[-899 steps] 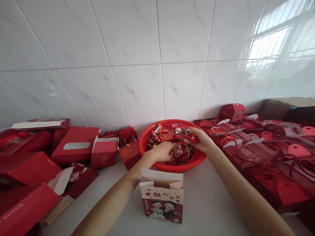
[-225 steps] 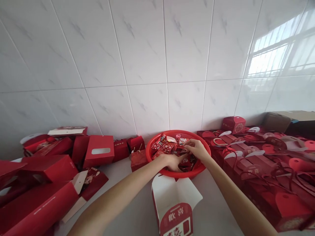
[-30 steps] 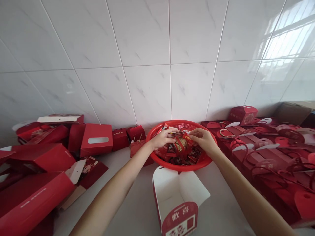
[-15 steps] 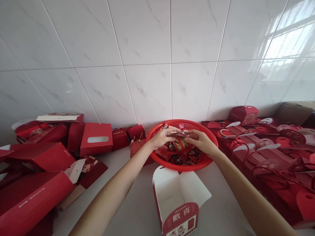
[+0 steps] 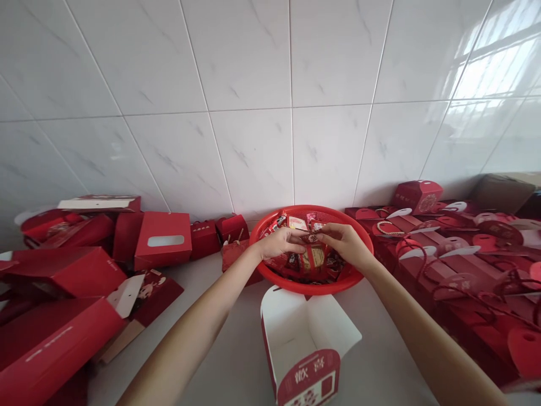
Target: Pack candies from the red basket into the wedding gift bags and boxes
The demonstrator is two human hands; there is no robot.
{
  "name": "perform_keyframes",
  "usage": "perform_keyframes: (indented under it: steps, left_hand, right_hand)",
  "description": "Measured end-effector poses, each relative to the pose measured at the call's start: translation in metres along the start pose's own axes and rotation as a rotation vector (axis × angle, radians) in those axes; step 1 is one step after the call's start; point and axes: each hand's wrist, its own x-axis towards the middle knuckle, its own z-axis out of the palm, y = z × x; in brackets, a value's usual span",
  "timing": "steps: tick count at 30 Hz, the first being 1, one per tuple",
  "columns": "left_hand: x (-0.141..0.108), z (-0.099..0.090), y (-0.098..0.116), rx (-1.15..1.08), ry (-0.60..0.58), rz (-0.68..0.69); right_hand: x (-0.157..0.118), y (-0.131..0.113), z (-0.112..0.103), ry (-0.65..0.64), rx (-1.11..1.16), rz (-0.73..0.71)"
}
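Note:
Over a red plastic basket [image 5: 315,289] of wrapped sweets, my left hand [image 5: 282,243] and my right hand [image 5: 345,243] come close together. A small dark red wrapped candy [image 5: 311,238] lies between the fingertips of both hands, which are closed on its two ends. Just below it in the basket sits a gold packet [image 5: 311,260] with a red band. Part of the sweets is hidden under my hands. In front of the basket stands a white-lined red gift box [image 5: 307,366], its top flaps open and its inside bare.
Red cartons [image 5: 163,242] are piled loosely on the left. Closed gift boxes [image 5: 456,265] with cord handles stand in rows on the right. A brown carton [image 5: 502,194] is at the far right. The tiled wall [image 5: 253,158] rises right behind the basket.
My hands have shifted slightly over the basket with the dark red candy between them. More of the gold packet and the sweets at the back now shows.

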Motion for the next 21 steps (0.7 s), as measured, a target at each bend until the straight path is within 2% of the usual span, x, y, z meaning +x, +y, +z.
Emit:
perform_keyframes:
  steps: [4,10,17,21]
  left_hand:
    - [-0.001,0.002,0.003,0.065,-0.038,-0.015]
    - [-0.002,0.002,0.004,0.195,0.057,-0.006]
    - [-0.001,0.008,0.011,0.19,0.067,0.097]
    - [-0.001,0.011,0.014,0.165,0.048,0.097]
  right_hand:
    - [0.0,0.0,-0.001,0.028,0.004,0.044]
    - [0.0,-0.003,-0.001,-0.01,0.056,0.06]
    - [-0.004,-0.013,-0.005,-0.087,0.329,0.253]
    - [-0.003,-0.016,-0.007,-0.094,0.419,0.318]
